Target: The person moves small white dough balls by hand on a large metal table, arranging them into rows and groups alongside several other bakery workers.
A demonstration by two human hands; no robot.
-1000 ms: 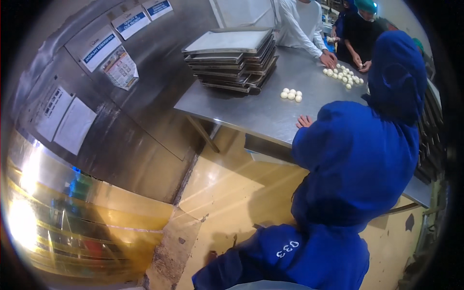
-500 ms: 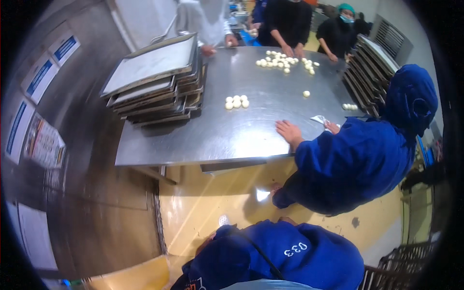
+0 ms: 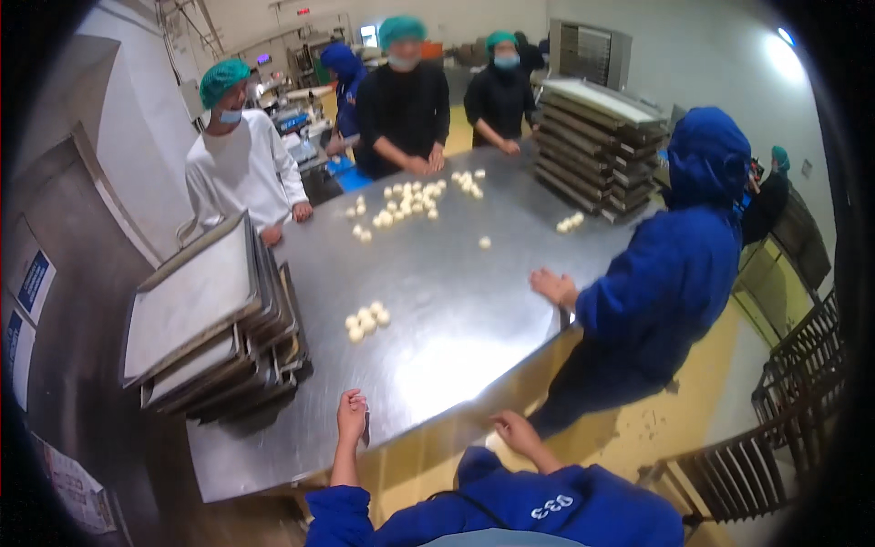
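Observation:
My left hand (image 3: pixel 352 417) is raised over the near edge of the steel table (image 3: pixel 437 301), its fingers loosely bent and apart, with nothing visible in it. Off to its right, my right hand (image 3: pixel 518 432) hangs just outside the table edge, fingers loosely spread and holding nothing. A small group of pale, round dough balls (image 3: pixel 367 319) lies on the table beyond my left hand. Farther back are a larger cluster of dough balls (image 3: pixel 407 202) and a single dough ball (image 3: pixel 485 242). Neither hand touches any of them.
Stacked baking trays (image 3: pixel 196 301) stand at the table's left end, another tray stack (image 3: pixel 592 150) at the far right. A co-worker in blue (image 3: pixel 661 246) leans a hand on the table at my right. Several people stand along the far side. Dark racks (image 3: pixel 729 474) stand at lower right.
Both my hands have come into view at the table's near edge. The view has tilted up and turned, showing more of the room. The co-worker's white cloth no longer shows.

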